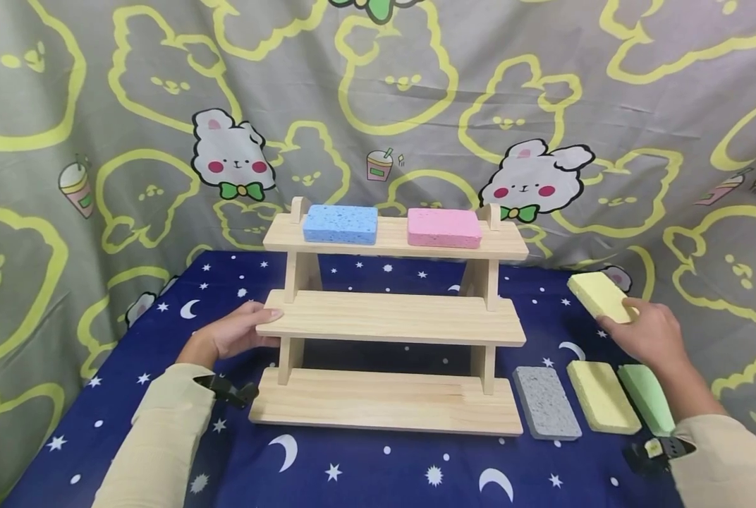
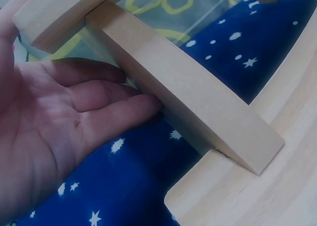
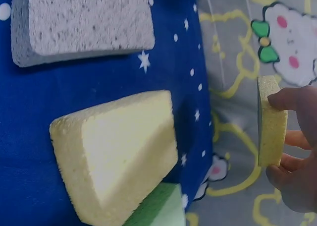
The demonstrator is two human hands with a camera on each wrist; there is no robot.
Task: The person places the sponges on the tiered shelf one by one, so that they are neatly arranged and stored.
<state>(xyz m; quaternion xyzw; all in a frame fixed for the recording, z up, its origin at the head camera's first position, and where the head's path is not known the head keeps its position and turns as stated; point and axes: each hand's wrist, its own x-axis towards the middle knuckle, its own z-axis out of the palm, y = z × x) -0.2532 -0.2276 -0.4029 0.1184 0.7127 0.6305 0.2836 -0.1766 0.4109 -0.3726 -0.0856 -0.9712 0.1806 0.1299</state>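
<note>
My right hand (image 1: 654,335) holds a yellow sponge (image 1: 600,293) in the air, over the far right of the cloth. In the right wrist view the fingers grip that sponge (image 3: 272,122) by its edges. With the left hand (image 1: 241,330) I hold the left end of the middle tier of a three-tier wooden shelf (image 1: 391,316), thumb on top. Seen from the left wrist, fingertips touch the wooden upright (image 2: 183,87) below that tier. A blue sponge (image 1: 340,224) and a pink sponge (image 1: 444,228) lie on the top tier.
Right of the shelf, a grey sponge (image 1: 546,402), another yellow sponge (image 1: 603,396) and a green sponge (image 1: 647,398) lie in a row on the dark blue star-patterned cloth (image 1: 365,469). Behind hangs a grey curtain (image 1: 416,159) with rabbit figures.
</note>
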